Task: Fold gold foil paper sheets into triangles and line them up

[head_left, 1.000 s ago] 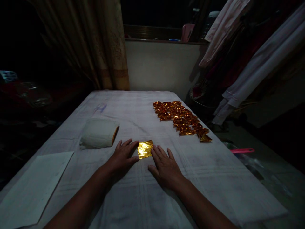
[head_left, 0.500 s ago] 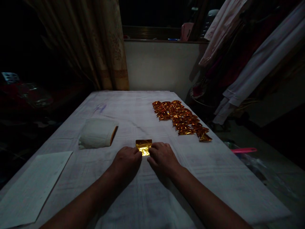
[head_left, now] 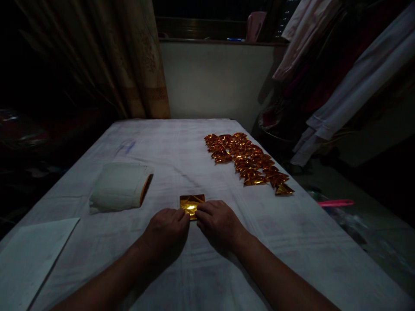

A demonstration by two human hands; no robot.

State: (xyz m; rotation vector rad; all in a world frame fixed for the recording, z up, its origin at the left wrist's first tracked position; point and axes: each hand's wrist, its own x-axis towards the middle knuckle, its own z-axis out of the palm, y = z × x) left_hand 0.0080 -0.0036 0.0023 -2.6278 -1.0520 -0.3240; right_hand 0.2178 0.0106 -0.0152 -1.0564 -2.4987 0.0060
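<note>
A small rectangle of gold foil paper (head_left: 191, 200) lies on the cloth-covered table (head_left: 168, 268), creased and bright at its middle. My left hand (head_left: 167, 228) pinches its near left part, thumb and fingers closed together. On the near right part, my right hand (head_left: 218, 221) has its fingers closed on the same sheet, close beside the left. The fingers cover the paper's lower corners. Farther back on the right stand rows of several folded gold foil pieces (head_left: 243, 155), pointed at their ends.
Left of my hands lies a pale wrapped stack (head_left: 118, 188) with gold showing at its open edge. A white sheet (head_left: 35, 259) is at the near left. Hanging clothes (head_left: 340, 90) and a pink handle (head_left: 335, 203) are beyond the right edge; a curtain (head_left: 139, 65) hangs at the back left.
The foil paper now shows slanting creases and more of its far part. Both hands remain on it, the right one slightly farther over the sheet. The whole view has shifted a little.
</note>
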